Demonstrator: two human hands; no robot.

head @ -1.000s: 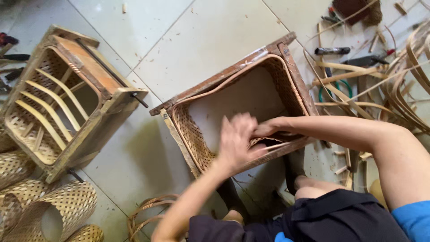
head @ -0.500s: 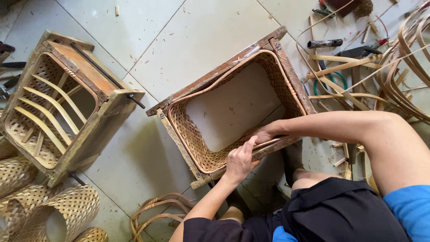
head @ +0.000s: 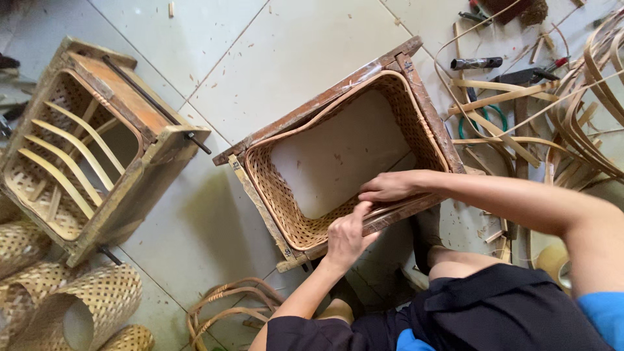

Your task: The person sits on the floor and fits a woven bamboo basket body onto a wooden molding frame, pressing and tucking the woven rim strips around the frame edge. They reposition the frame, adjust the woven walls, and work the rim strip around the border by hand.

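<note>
Since a second ago the left hand [head: 348, 237] has slid off the right hand [head: 389, 187] and down the basket [head: 286, 195] rim's near edge.

Tan lattice-woven basket [head: 286, 208] in a brown wooden frame [head: 325, 104] — floor tiles [head: 260, 58] pale grey-white.

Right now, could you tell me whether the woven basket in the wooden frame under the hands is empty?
Empty: the woven basket shows only pale floor tile through its open bottom, nothing inside.
</note>
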